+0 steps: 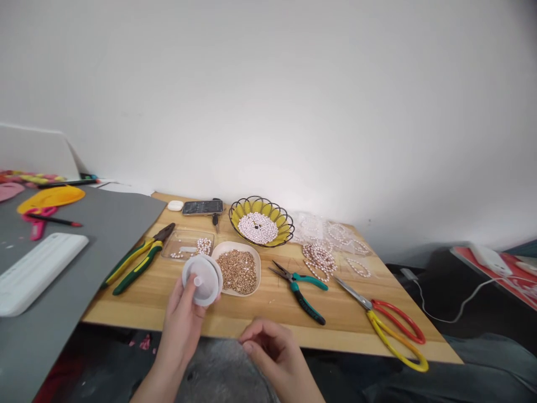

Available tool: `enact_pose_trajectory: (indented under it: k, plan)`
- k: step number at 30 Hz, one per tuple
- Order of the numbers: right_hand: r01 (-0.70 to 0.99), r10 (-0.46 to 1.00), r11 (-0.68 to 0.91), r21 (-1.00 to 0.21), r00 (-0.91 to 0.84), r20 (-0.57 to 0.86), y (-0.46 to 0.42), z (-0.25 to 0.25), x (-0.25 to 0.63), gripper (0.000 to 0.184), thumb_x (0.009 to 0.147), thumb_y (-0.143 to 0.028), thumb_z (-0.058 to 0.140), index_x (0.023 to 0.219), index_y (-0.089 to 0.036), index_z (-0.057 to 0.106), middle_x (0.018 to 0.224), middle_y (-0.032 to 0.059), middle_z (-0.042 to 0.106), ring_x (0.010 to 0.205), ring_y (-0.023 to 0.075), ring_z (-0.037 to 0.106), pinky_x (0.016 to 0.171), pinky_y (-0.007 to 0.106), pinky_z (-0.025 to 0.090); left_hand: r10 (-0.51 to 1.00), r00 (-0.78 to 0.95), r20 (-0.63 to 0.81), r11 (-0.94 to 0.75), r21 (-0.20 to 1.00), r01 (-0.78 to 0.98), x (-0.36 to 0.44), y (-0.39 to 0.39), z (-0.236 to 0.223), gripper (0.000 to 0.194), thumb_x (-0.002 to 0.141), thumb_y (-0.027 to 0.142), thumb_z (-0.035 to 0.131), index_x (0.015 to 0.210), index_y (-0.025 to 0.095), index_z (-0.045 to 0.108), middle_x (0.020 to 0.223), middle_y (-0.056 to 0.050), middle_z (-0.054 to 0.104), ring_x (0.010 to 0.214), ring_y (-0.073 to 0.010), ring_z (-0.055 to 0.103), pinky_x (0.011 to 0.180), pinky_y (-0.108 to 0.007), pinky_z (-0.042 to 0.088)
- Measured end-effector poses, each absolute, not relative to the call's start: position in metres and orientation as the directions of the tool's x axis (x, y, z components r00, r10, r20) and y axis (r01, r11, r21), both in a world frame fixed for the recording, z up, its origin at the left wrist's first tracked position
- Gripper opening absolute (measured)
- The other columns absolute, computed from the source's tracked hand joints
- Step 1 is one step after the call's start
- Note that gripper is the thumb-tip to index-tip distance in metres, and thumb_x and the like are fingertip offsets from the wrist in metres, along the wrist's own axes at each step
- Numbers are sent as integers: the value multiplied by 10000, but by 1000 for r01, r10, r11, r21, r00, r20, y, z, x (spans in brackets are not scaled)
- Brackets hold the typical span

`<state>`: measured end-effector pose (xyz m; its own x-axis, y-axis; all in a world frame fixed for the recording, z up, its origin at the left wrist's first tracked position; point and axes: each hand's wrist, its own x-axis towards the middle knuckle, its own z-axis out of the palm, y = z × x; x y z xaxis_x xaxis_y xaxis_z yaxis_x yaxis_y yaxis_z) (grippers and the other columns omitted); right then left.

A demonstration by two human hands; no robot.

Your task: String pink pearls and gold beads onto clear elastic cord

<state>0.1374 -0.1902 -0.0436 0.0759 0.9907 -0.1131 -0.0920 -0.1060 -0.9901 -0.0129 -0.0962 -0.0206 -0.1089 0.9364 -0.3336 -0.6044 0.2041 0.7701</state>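
Observation:
My left hand [184,313] grips a white spool [202,280] by its rims, the thumb lying over its hub. The spool is tilted so that one round face shows, just in front of a cream dish [259,272] of small gold beads [239,272]. At the table's front edge my right hand [272,350] is closed, thumb and forefinger brought together. Whatever lies between those fingertips, if anything, is too small to make out. Behind the spool is a clear tray [168,250] with a few pearly beads [204,246].
Yellow-green pliers [140,260] lie on the left, teal pliers [300,291] and scissors [377,324] on the right. A wire basket [287,226] of pale beads, a phone [203,207] and bead strands [319,260] sit farther back. A grey mat [117,224] covers the left side.

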Motion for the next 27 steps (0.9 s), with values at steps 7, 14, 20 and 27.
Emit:
enact_pose_trajectory:
  k: [7, 14, 20, 27]
  plan:
    - [-1, 992, -126, -992, -25, -125, -189, -45, 142, 307, 860, -472, 705, 841, -167, 736, 683, 7, 570, 626, 132, 472, 589, 233, 367, 888, 74, -454, 350, 564, -748, 5, -106, -21, 99, 805, 213, 728, 891, 180, 690, 866, -19, 699, 705, -106, 632, 596, -172, 551]
    - [4, 992, -115, -993, -52, -115, -189, -45, 144, 280, 870, -445, 696, 876, -166, 696, 705, -1, 559, 613, 118, 442, 570, 224, 340, 921, 183, -343, 364, 595, -717, 11, -115, -19, 304, 684, 306, 863, 808, 164, 624, 750, 35, 613, 474, -34, 436, 378, -123, 380]
    - [-27, 992, -128, -991, -23, -128, -186, -34, 139, 345, 827, -478, 721, 757, -161, 605, 640, -35, 469, 589, 110, 413, 566, 224, 329, 869, 313, -384, 494, 622, -607, 11, -119, -18, 485, 594, 313, 920, 1000, 143, 716, 815, -31, 709, 663, -136, 655, 599, -207, 568]
    - [46, 992, -124, -991, -31, -125, -187, -43, 154, 284, 895, -439, 655, 826, -163, 643, 684, -9, 524, 608, 121, 417, 564, 229, 325, 926, 325, -192, 345, 778, -525, 7, -124, -36, 302, 747, 374, 807, 984, 193, 764, 830, -62, 764, 807, -200, 677, 730, -261, 538]
